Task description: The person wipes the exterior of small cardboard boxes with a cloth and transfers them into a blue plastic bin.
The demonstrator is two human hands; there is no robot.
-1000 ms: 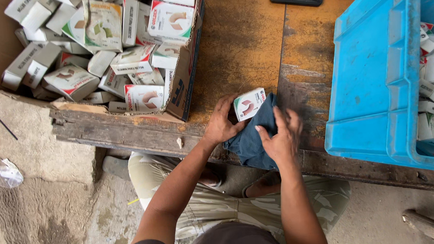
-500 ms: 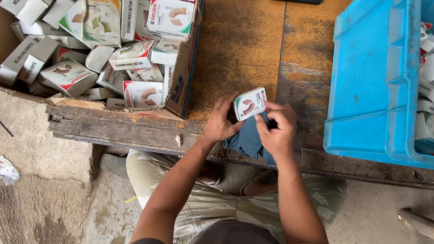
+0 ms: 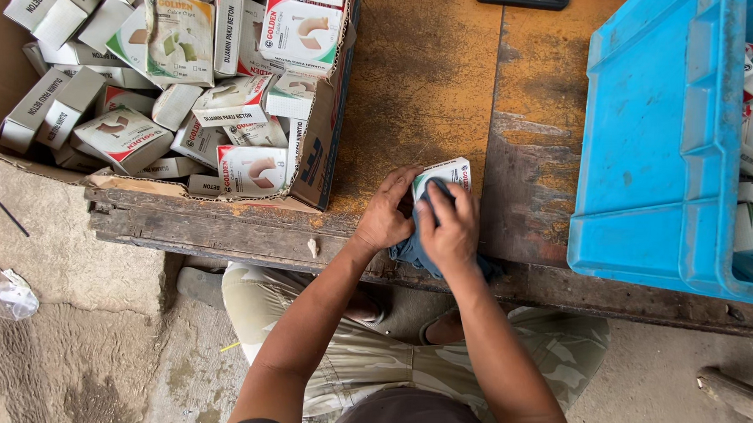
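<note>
Two hands meet over one small white box near the front edge of the wooden bench. The right hand has its fingers pressed down on a dark blue cloth, bunching it against the box face; the left hand curls its fingers round the box's left side, steadying it. Cloth and box sit just at the bench edge, with the cloth hanging partly off it. To the far left, an open cardboard carton is heaped with similar boxes; at right stands a blue plastic crate holding more. Pressing too hard could dent the thin card, and a slip of the left-hand grip could send the box off the near edge.
</note>
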